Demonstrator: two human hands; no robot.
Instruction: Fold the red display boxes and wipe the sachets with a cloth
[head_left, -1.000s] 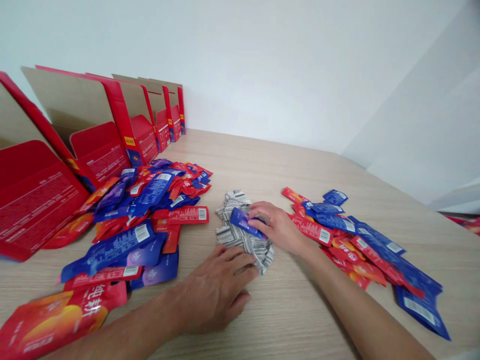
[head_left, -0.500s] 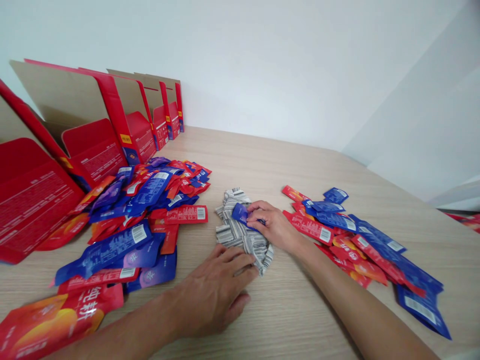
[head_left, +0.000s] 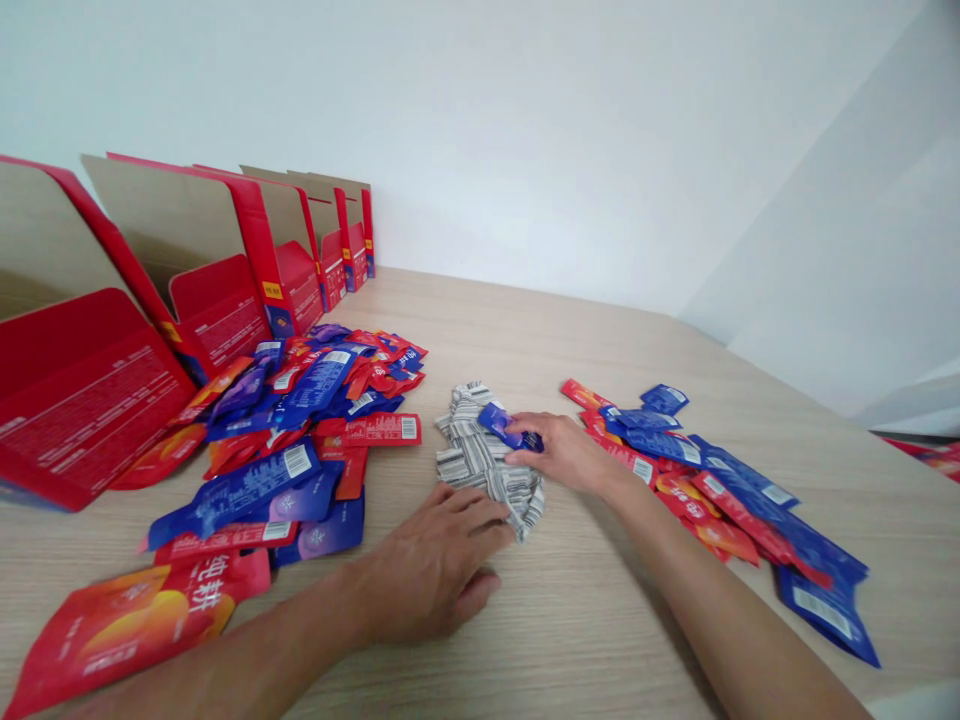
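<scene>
A crumpled striped grey-and-white cloth (head_left: pixel 480 455) lies in the middle of the table. My right hand (head_left: pixel 551 448) pinches a small blue-purple sachet (head_left: pixel 501 423) over the cloth's upper right part. My left hand (head_left: pixel 439 565) rests palm down at the cloth's lower edge, fingers stretched out and fingertips touching the fabric. To the left lies a heap of red and blue sachets (head_left: pixel 307 390). On the right, past my right hand, is a looser group of red and blue sachets (head_left: pixel 697 480).
Several open red cardboard boxes (head_left: pixel 217 310) stand in a row along the left side, their brown insides showing. A large red-orange pouch (head_left: pixel 127 630) lies at the front left. The wooden table (head_left: pixel 510 310) meets a white wall (head_left: pixel 540 150) behind.
My right hand has shifted slightly right, drawing the blue-purple sachet along over the cloth. My left hand stays on the cloth. The camera view has shifted a little.
</scene>
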